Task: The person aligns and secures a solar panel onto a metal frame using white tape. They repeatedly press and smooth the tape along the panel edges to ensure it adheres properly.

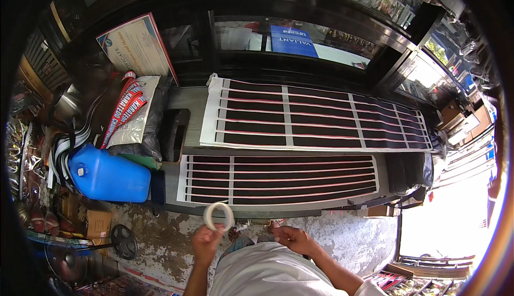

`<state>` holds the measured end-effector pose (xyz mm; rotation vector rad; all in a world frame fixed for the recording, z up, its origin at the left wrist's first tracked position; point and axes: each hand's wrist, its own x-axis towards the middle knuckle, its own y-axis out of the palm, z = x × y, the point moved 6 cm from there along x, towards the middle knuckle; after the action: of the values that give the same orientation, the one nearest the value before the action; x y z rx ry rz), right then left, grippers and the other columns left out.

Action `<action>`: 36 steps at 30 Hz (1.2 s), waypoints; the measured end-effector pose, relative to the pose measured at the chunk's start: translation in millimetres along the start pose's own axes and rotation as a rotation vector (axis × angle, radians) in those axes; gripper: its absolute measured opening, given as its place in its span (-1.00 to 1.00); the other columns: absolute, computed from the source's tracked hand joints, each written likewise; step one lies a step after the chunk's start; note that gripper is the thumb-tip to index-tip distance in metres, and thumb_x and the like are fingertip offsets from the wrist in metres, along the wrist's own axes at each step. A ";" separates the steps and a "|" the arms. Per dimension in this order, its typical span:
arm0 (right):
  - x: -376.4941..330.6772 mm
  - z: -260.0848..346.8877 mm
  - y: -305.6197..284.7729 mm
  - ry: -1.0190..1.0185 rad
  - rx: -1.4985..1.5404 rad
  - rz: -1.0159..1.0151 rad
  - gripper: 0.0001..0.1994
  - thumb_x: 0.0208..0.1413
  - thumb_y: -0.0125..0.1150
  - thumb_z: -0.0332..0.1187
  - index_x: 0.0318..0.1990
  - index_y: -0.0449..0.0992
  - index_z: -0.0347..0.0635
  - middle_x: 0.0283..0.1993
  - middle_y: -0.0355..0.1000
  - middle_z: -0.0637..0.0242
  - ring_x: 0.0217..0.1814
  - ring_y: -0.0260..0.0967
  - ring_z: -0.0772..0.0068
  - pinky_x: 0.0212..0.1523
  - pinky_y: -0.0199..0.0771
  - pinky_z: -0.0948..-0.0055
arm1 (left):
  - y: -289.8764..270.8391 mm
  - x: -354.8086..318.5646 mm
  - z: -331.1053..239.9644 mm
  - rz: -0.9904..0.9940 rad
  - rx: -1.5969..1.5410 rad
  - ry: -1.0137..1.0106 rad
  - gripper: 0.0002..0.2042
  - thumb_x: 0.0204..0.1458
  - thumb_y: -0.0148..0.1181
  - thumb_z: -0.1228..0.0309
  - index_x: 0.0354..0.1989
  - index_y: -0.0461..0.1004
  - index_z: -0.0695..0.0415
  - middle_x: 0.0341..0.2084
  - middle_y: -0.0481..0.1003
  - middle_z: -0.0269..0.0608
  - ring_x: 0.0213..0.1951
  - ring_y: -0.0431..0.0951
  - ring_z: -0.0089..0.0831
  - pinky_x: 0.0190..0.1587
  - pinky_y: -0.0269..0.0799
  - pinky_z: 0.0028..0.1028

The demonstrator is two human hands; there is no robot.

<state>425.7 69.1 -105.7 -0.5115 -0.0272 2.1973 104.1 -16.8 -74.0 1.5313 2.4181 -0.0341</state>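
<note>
My left hand (206, 243) is closed round the lower edge of a pale, cream-white roll of tape (229, 217). The roll is held up just in front of the table's near edge, its open ring facing up. To its right, my right hand (292, 238) is apart from the roll, with its fingers drawn together; anything between them is too small to make out. Beyond both hands lies a white sheet with long black strips edged in red (284, 180). A larger sheet of the same kind (316, 115) lies farther back.
A blue plastic jerrycan (115, 175) stands at the table's left end, near a silver-and-black bag (142, 111) with red printed ribbons (126, 106). A framed certificate (136, 44) leans behind. A black bag (409, 172) sits at the right end. A fan (67, 258) is at lower left.
</note>
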 end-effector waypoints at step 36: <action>108.0 -10.2 -142.0 0.043 0.028 0.237 -0.78 0.47 0.24 -0.35 0.15 0.60 -0.19 -0.08 0.65 0.33 -0.05 0.58 0.48 -0.03 0.61 0.40 | 213.1 -35.9 11.3 0.206 0.501 0.084 -0.79 0.12 0.58 0.41 -0.19 0.70 0.24 -0.20 0.73 -0.08 -0.16 0.75 -0.25 -0.03 0.63 -0.32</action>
<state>476.5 239.3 -125.3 -0.5712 0.0917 2.4129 310.5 43.0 -48.8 2.0189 2.4164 -0.5842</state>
